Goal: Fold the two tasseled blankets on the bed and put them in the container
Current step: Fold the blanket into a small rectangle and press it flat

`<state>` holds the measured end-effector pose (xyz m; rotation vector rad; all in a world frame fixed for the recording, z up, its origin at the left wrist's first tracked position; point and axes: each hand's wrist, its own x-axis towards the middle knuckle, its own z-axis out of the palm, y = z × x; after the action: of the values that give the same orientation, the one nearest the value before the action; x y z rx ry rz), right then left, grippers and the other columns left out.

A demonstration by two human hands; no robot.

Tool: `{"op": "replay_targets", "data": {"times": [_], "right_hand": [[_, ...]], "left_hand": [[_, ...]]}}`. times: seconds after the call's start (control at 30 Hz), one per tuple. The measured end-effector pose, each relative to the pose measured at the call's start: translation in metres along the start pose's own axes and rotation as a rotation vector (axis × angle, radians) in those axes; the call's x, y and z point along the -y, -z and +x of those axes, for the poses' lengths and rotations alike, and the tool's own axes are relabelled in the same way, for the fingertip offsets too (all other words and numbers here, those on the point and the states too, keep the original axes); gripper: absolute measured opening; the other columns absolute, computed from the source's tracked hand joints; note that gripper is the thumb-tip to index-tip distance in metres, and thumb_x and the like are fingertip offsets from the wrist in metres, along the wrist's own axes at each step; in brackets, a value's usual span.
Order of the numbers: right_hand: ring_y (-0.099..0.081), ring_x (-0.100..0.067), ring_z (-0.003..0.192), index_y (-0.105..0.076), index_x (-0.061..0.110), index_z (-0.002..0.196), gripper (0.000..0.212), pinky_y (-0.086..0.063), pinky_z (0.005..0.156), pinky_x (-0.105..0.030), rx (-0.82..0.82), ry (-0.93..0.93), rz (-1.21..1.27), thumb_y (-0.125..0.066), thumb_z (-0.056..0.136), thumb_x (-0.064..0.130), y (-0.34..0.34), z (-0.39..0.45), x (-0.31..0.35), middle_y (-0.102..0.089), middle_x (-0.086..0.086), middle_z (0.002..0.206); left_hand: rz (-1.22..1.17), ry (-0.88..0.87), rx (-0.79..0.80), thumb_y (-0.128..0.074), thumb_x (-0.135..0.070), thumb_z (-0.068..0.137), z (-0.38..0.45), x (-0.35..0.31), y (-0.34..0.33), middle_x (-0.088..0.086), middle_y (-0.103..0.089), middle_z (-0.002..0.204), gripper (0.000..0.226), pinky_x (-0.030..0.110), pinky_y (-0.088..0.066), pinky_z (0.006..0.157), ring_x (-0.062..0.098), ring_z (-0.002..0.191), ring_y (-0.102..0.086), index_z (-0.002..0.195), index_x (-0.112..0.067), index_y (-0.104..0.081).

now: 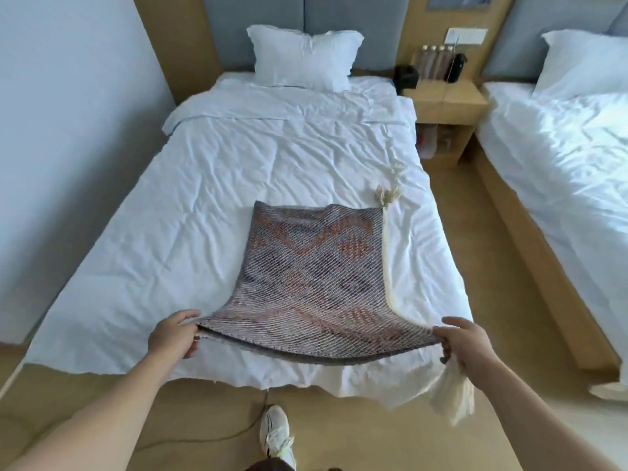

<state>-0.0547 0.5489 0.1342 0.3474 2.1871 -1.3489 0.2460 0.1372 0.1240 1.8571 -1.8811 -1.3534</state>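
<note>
Your left hand [175, 334] and right hand [467, 345] pinch tasseled blanket [306, 277] near corners; long axis runs away toward pillow [302, 56].

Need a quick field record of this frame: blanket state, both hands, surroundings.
blanket: patterned tasseled blanket, partly folded, far end lying on the bed, near edge lifted
left hand: left hand pinches the near left corner
right hand: right hand grips the near right corner; cream tassels hang below it
second blanket: not identifiable in view
container: not in view
pillow: white pillow at the headboard
nightstand: wooden nightstand right of the bed, bottles on top
other: second bed at right; white shoe on the floor
</note>
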Motion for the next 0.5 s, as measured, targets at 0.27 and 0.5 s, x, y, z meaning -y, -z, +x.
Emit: {"op": "replay_targets", "data": {"times": [0.27,0.5], "right_hand": [[-0.071,-0.021,0.06,-0.074,-0.001,0.107,0.02,-0.053,0.044,-0.023,0.419,-0.15,0.381,-0.058,0.099,0.008,0.033,-0.005,0.052,-0.075,-0.013,0.082],[-0.057,-0.026,0.134,-0.041,0.003,0.15,0.047,-0.043,0.113,-0.036,0.703,0.06,0.626,-0.044,0.103,0.003,0.034,0.054,0.091,-0.056,-0.019,0.146]], "left_hand": [[-0.32,0.01,0.192,-0.044,0.004,0.099,-0.008,-0.055,0.018,0.019,-0.068,0.09,0.029,0.033,-0.061,0.061,0.03,0.072,-0.068,0.101,-0.005,-0.071],[-0.39,-0.123,0.236,-0.052,0.024,0.077,0.047,-0.123,0.01,0.015,-0.07,0.095,0.04,0.041,-0.052,0.096,0.027,0.093,-0.067,0.096,-0.006,-0.071]]}}
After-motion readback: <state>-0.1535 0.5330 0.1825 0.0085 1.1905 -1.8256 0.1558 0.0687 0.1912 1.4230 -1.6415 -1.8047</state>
